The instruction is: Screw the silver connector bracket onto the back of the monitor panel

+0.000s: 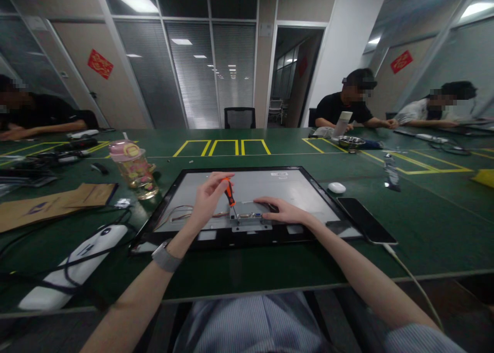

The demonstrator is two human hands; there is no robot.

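Note:
My left hand [209, 194] is closed around the top of an orange-and-black screwdriver [229, 192]. The screwdriver is tilted slightly, its thin shaft pointing down at the left end of a metal port bracket [247, 224]. My right hand [283, 210] grips the bracket's right side, thumb near a blue video connector [258, 215] and fingers over the top. Something dark shows under those fingers, too hidden to name. The bracket sits at the near edge of a flat display panel [293, 183] with a grey back and black frame. Thin wires [177, 212] run left from the bracket.
Left of the panel are a pink-lidded bottle [133, 170], a paper bag [57, 203] and a white power strip [73, 265] with black cables. At right lie a phone [365, 219] on a cable and a white earbud case [336, 188]. Several people sit across the green table [231, 278].

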